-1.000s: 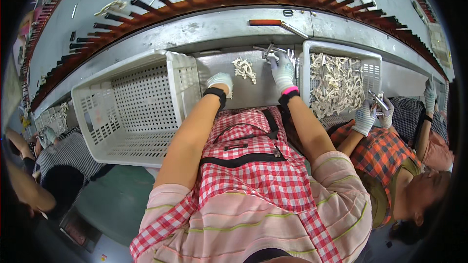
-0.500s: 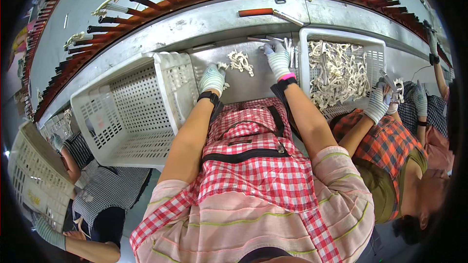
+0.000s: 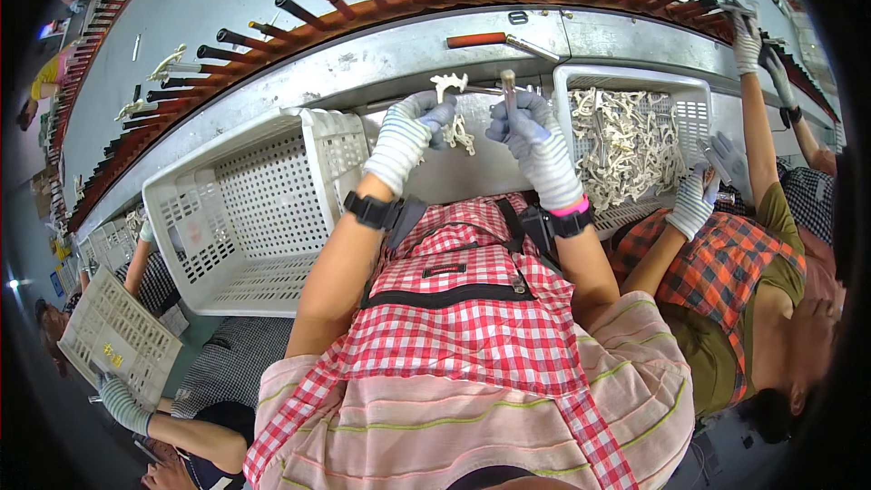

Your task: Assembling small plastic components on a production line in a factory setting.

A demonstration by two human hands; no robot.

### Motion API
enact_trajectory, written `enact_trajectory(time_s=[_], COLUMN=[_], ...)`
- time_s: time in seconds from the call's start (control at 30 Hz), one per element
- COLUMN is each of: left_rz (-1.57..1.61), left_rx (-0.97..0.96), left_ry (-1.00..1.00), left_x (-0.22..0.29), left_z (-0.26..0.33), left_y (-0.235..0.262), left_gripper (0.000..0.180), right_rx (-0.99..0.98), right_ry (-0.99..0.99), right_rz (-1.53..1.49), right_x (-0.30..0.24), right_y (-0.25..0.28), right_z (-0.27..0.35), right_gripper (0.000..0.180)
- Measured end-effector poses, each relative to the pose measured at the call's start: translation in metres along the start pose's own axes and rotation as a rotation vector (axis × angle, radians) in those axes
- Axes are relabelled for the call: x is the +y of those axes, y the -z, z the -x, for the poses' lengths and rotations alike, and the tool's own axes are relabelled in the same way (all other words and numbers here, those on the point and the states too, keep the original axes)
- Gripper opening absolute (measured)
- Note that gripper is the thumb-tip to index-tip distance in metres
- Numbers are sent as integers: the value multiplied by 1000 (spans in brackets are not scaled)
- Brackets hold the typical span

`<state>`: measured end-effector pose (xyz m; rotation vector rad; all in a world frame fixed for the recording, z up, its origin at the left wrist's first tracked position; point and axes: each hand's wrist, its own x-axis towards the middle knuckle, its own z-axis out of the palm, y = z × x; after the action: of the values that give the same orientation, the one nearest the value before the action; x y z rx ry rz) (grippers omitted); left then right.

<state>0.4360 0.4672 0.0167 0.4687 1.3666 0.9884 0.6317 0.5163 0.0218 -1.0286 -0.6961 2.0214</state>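
Note:
Gloved in striped white, my left hand (image 3: 404,141) is closed on a cream-coloured, branched piece (image 3: 448,84) that pokes up past the fingertips. My right hand (image 3: 543,147) grips a slim tube (image 3: 509,86) upright between thumb and fingers; its top is brownish and it looks glassy or metallic. The two hands face each other a short way apart above the steel work surface (image 3: 458,177). Several more cream pieces (image 3: 459,138) lie between them. Silver tubes near my right hand are mostly hidden behind it.
On the left stands a big white perforated crate (image 3: 263,295); on the right, a white basket (image 3: 635,75) holds many cream pieces. An orange-red rack (image 3: 381,14) with black-tipped rods curves behind. A red-and-silver rod (image 3: 476,40) lies on the ledge. Co-workers sit on both sides.
Both hands have lifted off the work surface toward me and each other. The cream piece and the upright tube now show in them. The rods on the rack have shifted; the right-hand co-worker's arm reaches up.

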Motion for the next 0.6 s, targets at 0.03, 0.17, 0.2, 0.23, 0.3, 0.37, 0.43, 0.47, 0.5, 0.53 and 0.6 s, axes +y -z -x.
enact_trajectory(time_s=[0.03, 0.17, 0.2, 0.23, 0.3, 0.37, 0.43, 0.47, 0.5, 0.53, 0.6], left_rz=[-77, -340, -340, -509, -634, -705, -736, -737, -544, -350, -344], left_rx=[-34, -58, -60, -40, 20, -43, -147, -138, -79, -21, -30], left_ry=[17, -68, -71, -193, -328, -405, -245, -245, -373, -497, -435], left_x=[25, 29, 30, 32, 39, 53, 75, 66, 51, 42, 52], left_z=[17, 49, 54, 59, 69, 79, 94, 97, 96, 98, 105], left_y=[-7, 0, 1, 1, -2, 4, 1, -1, -4, -5, -5], left_gripper=[39, 40, 40, 37, 33, 33, 34, 34, 36, 38, 43], right_rx=[-38, -151, -165, -220, -217, -168, -186, -210, -206, -212, -201], right_ry=[0, 81, 118, 75, 45, 69, 28, -15, 19, 18, 14], right_rz=[-16, 243, 466, 431, 409, 367, 298, 227, 215, 215, 266], right_x=[-3, -21, -24, -26, -28, -28, -32, -33, -28, -28, -29], right_y=[-3, -42, -53, -60, -66, -70, -70, -72, -73, -75, -77], right_z=[4, 24, 30, 32, 36, 38, 36, 36, 34, 35, 33], right_gripper=[29, 39, 38, 37, 36, 28, 26, 24, 24, 24, 25])
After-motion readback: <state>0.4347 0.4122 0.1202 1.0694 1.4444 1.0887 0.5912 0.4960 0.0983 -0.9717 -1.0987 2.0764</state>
